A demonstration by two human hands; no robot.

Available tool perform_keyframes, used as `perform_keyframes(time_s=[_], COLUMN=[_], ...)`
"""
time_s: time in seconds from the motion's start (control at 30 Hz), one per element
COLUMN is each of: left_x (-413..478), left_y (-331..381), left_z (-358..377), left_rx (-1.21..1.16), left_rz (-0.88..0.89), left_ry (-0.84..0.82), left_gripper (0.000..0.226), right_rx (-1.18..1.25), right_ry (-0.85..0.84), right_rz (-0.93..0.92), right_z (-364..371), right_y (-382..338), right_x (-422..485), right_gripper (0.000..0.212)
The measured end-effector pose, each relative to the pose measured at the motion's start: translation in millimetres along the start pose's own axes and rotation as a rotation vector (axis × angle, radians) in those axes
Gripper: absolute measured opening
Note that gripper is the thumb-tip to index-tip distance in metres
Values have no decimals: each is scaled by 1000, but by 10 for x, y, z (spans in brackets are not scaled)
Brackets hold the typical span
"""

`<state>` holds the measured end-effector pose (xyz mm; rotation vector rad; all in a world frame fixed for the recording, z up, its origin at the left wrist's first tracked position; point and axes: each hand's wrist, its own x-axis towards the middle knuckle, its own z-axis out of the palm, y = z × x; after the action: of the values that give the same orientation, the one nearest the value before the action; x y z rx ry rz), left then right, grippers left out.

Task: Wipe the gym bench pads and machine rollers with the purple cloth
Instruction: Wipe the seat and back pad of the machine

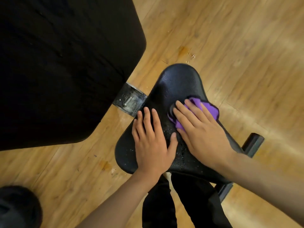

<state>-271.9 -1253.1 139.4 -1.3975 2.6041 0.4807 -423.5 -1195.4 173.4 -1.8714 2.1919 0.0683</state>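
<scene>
- Wood-look floor planks in a warm honey tone fill the background, with a few dark stains and pale specks on them.
- A large black back pad takes up the upper left of the view; its surface shows faint creases.
- A scuffed metal bracket shows in the gap between the back pad and the smaller seat pad.
- The seat pad is black and rounded, sits in the middle of the view, and has fine droplets scattered over its textured surface.
- The left hand lies flat on the near left part of the seat pad, fingers straight and slightly spread, grasping nothing.
- The right hand rests palm down on the purple cloth, its fingers straight and spread across the cloth, pressing it against the pad rather than clutching it.
- The purple cloth is bunched on the right side of the seat pad, near its edge, showing beyond the fingertips and along the far side of the hand.
- The two hands lie close together, thumb of the left near the right.
- A black tube juts out just past the pad's right edge.
- Black trousers show below the pad.
- A dark, blurred round object sits in the lower left corner; what it is cannot be told.
</scene>
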Motion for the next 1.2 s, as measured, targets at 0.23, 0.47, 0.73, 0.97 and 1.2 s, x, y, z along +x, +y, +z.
perform_keyframes(time_s=[0.23,0.47,0.73,0.97,1.2], left_x=[-9,6,7,7,3], left_y=[37,-14,-5,-35,12], left_z=[-28,9,8,7,6], left_rx=[-29,-20,-4,-11,-72], left_rz=[-3,2,-5,-3,-28], left_ry=[23,-5,2,3,28], left_gripper=[81,87,89,88,94], right_rx=[44,67,145,186,514], right_ry=[-83,-20,28,-40,40], right_rz=[67,78,187,197,312], right_z=[-61,-77,36,-65,33], right_y=[120,198,380,157,502], right_x=[1644,87,1625,-341,930], right_gripper=[42,61,47,58,58])
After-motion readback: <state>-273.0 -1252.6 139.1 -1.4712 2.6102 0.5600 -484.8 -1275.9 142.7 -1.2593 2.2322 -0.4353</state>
